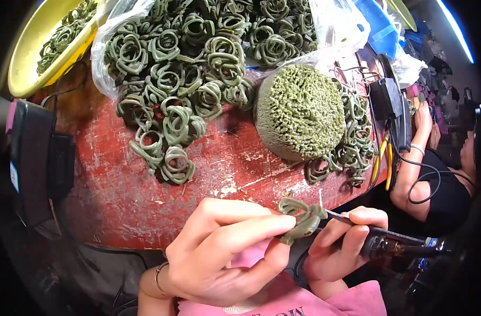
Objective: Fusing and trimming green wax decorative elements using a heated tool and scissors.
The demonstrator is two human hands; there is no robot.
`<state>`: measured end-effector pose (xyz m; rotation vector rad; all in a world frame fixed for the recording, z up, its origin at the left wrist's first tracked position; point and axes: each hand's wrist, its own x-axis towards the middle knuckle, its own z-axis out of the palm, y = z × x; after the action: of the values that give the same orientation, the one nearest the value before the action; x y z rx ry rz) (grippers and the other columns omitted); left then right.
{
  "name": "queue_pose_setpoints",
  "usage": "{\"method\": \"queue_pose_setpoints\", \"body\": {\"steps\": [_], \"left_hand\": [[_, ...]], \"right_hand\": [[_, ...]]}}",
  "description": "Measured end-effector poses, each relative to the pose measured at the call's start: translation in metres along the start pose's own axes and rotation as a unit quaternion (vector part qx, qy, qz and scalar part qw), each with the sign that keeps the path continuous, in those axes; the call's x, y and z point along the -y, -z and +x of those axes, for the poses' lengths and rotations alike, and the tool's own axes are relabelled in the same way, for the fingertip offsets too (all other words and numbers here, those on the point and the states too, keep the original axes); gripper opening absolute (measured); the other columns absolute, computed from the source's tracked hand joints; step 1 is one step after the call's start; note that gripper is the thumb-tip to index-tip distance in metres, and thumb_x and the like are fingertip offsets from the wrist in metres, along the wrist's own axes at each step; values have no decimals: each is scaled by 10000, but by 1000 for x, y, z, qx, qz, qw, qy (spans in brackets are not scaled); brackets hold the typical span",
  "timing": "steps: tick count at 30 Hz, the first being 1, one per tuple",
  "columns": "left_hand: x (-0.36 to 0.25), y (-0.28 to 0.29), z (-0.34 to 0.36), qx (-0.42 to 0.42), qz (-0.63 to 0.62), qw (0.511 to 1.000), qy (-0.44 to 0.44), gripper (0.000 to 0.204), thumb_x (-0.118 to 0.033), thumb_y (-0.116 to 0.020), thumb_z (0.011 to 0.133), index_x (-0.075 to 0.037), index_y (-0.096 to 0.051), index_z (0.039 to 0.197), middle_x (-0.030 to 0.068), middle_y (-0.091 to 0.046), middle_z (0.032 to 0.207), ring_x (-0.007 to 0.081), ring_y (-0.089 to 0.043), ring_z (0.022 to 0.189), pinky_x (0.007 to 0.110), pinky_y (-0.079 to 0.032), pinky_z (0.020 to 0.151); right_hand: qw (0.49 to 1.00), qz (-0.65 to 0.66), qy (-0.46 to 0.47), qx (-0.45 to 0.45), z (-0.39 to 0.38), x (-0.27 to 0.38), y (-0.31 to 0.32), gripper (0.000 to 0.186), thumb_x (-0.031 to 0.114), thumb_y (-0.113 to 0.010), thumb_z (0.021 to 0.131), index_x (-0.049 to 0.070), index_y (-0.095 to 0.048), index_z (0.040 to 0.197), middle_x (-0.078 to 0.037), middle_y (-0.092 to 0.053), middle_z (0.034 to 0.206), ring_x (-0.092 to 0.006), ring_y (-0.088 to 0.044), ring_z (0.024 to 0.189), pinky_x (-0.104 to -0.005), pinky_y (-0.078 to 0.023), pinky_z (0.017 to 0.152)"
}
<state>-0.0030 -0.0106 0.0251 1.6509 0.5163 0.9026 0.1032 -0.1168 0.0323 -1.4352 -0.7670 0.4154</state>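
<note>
My left hand [224, 253] is closed on a green curled ring piece [306, 225], pinched between thumb and fingertips in front of the red table's near edge. To its right, my right hand [332, 258] grips a slim pen-like tool [378, 246] with a dark handle. The tool's thin metal tip reaches the right side of the ring piece; whether it touches cannot be told. On the table beyond lies a large heap of similar green looped rings [180, 68], partly on clear plastic. A few loose rings [177, 166] sit nearest my left hand.
A round green block [303, 110] with a rough, pitted top stands right of the heap, more rings [353, 131] beside it. A yellow basin [27, 63] is at far left, above a black device [32, 158]. Cables and another person's arm [411, 163] are on the right.
</note>
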Motion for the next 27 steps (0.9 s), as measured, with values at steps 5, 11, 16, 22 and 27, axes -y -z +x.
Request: {"method": "queue_pose_setpoints", "body": {"steps": [5, 11, 16, 22, 27], "left_hand": [[6, 4, 4, 30, 2, 999, -27, 263, 90, -620, 584, 3, -550, 822, 115, -469, 789, 161, -549, 640, 248, -502, 600], [12, -2, 1, 17, -41, 998, -51, 321, 74, -673, 562, -11, -570, 854, 103, -482, 825, 184, -567, 689, 244, -493, 581], [8, 1, 1, 27, -33, 997, -59, 213, 34, -641, 668, -10, -499, 821, 102, -425, 801, 225, -582, 701, 288, -511, 592], [11, 3, -1, 51, -23, 998, -41, 202, 18, -601, 714, 1, -459, 856, 120, -440, 810, 219, -579, 697, 285, -513, 595], [11, 2, -5, 44, -73, 996, -4, 200, 15, -594, 725, 8, -440, 852, 151, -490, 825, 214, -582, 700, 294, -515, 609]], "right_hand": [[997, 28, -54, -51, 2, 1, -5, 305, 290, -517, 816, -7, -455, 846, -127, -526, 485, -173, -512, 389, -270, -442, 381], [992, 70, -106, -12, 1, 6, 8, 294, 266, -548, 800, -23, -496, 793, -127, -546, 513, -176, -539, 422, -272, -456, 407], [990, 81, -114, 29, 1, 2, 8, 284, 251, -575, 784, -30, -535, 778, -121, -566, 525, -167, -561, 447, -253, -460, 424], [986, 104, -128, 24, -1, 4, 8, 272, 232, -558, 794, -38, -531, 784, -126, -566, 525, -156, -553, 439, -247, -451, 408], [983, 118, -136, 33, -2, 0, 5, 266, 227, -536, 808, -38, -516, 800, -129, -560, 517, -151, -544, 429, -243, -438, 390]]}}
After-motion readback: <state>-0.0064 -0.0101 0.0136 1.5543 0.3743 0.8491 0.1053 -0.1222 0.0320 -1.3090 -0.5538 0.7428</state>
